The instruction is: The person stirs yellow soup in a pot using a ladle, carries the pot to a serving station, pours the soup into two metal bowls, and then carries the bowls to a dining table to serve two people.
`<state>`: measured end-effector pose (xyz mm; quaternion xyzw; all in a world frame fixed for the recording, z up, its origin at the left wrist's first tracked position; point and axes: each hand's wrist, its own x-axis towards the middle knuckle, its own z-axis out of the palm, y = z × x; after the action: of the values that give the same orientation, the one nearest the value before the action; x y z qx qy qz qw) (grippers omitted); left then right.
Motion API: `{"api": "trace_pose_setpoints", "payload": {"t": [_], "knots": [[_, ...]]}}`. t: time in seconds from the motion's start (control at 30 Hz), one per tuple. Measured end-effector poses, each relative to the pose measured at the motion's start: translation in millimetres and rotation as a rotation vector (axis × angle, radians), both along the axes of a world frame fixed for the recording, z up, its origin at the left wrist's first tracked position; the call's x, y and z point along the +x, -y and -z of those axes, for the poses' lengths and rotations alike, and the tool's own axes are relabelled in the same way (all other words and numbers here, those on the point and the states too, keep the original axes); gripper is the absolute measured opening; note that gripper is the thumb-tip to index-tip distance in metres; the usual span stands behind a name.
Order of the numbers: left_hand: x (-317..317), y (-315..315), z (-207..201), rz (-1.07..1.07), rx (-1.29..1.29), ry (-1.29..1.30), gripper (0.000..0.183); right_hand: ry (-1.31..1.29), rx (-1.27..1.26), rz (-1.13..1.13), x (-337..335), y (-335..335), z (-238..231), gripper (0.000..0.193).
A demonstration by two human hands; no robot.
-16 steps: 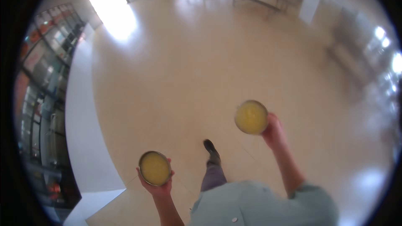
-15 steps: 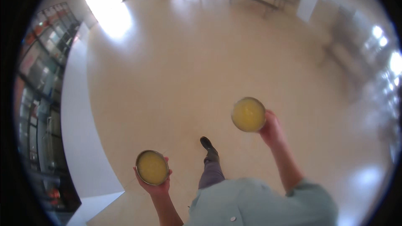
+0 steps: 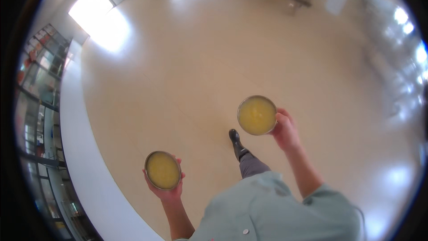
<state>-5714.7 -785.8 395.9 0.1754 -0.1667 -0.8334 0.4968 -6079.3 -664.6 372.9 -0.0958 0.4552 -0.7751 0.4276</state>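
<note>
While cradled, each bowl (image 3: pixel 257 115) within grip (image 3: pixel 285 130)

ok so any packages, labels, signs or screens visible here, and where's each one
No sign, label or screen can be made out.
Packaged goods: far left, on glass-fronted shelves behind the white counter; small red, green and pale blocks, too blurred to tell apart.
Left hand and right hand each hold a plain round metal bowl of yellow liquid, unlabelled.

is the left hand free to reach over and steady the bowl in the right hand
Probably not. The left hand is itself cupped under a metal bowl of yellow liquid, so its grip is taken. The right hand's bowl is held apart, farther forward, with only bare floor between them.
</note>
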Motion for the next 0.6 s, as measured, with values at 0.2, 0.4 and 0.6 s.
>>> {"api": "trace_pose_setpoints", "payload": {"t": [0.2,0.4,0.6], "knots": [[-20,89,3,-0.083,0.0,0.063,0.069,-0.007,0.054,-0.101,-27,112,16,0.033],[-89,252,-9,-0.088,0.128,-0.077,0.071,0.006,-0.018,-0.163,-86,284,-2,0.033],[-98,400,-7,-0.136,0.196,-0.022,0.071,0.08,-0.054,-0.108,-95,421,10,0.033]]}}
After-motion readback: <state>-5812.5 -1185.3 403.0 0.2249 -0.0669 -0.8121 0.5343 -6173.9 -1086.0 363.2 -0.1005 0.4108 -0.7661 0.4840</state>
